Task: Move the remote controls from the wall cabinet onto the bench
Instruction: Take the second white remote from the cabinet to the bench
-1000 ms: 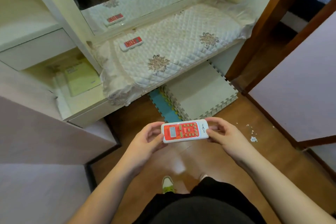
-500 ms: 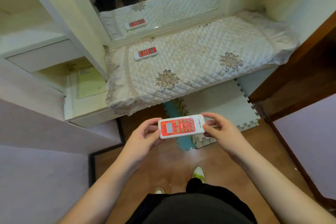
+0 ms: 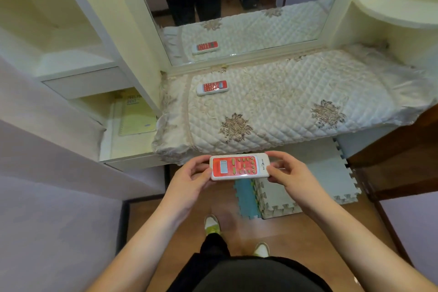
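One remote (image 3: 212,87) lying on the tabletop (image 3: 284,102) near its back left corner, just before the mirror (image 3: 237,7), a second remote (image 3: 239,166) held between both hands before the tabletop's front edge, left hand (image 3: 189,182) at its left end, right hand (image 3: 291,175) at its right end, a notebook (image 3: 135,116) in the cabinet (image 3: 78,73) compartment left of the tabletop, foam mats (image 3: 308,185) on the floor under the tabletop.

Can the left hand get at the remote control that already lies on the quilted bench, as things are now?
Probably not right away. The left hand is busy: together with the right hand it holds the other remote. The way to the remote on the bench looks free; nothing lies on the quilted cover between.
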